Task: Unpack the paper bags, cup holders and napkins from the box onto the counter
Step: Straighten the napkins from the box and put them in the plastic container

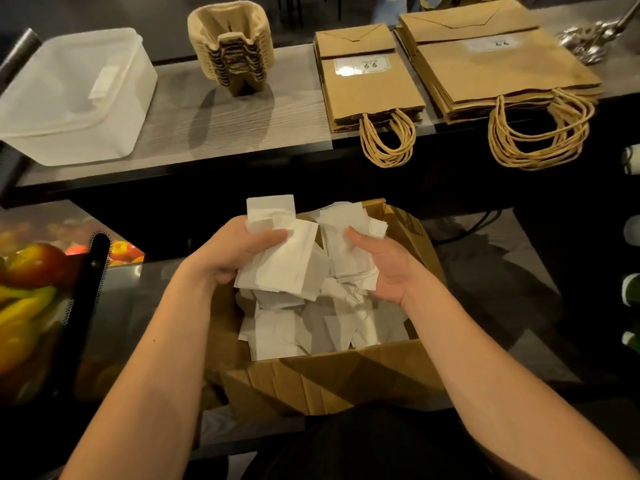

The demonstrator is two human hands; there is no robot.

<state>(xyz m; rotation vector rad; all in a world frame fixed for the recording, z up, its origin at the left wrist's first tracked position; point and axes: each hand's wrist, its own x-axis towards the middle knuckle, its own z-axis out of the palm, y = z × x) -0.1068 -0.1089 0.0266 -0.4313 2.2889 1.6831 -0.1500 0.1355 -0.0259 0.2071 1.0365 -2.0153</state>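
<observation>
An open cardboard box [339, 375] sits low in front of me, with loose white napkins [311, 330] piled inside. My left hand [232, 251] grips a bunch of napkins [284, 258] above the box. My right hand [384, 261] grips a second bunch [346, 233] beside it. On the grey counter [225, 126] beyond stand a stack of pulp cup holders [232, 46], a small stack of brown paper bags [367, 84] and a larger stack of paper bags [498, 67], their twine handles hanging over the front edge.
A translucent plastic tub [76, 95] lies upside down on the counter's left end. Shiny metal items [588, 39] lie at the far right. A black perforated stand [86, 292] and fruit [31, 271] are at my left, below the counter.
</observation>
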